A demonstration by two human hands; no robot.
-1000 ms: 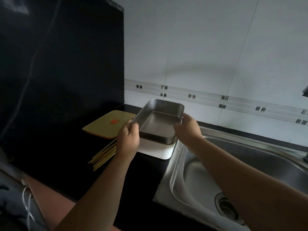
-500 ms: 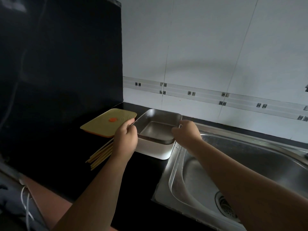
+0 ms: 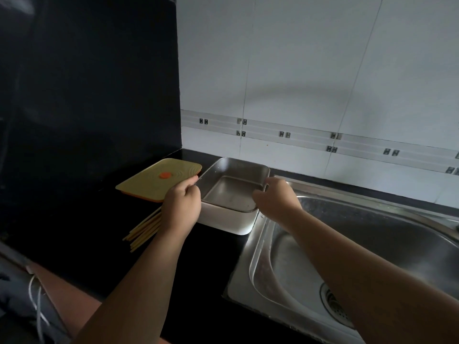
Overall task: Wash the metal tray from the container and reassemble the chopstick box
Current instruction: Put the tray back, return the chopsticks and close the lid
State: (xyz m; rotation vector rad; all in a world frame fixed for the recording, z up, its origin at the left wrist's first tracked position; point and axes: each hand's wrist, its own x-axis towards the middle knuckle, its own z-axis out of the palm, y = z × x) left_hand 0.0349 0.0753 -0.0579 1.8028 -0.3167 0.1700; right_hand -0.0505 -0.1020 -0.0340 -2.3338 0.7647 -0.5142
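Metal tray is sitting down inside the white container now, on the black counter right at the left edge of the sink.

Only one view here, the head cam. Left hand is curled at the tray's left rim, thumb and fingers pinching the edge. Right hand is at the tray's near right corner, fingers bent over the rim and touching it; can't really tell if it's gripping hard or just resting there. So the tray is between the two hands, one on each side.

Compared to a second ago: the tray was held up and tilted above the container, with the container's white base showing under it. Half a second ago it was partway in. Now it's level and seated, only the container's front wall showing below the rim.

Left of the sink, past the tray, the yellow lid with the orange dot lies flat on the counter. Chopsticks are in a loose bundle just under the left hand, nearer the camera than the lid.
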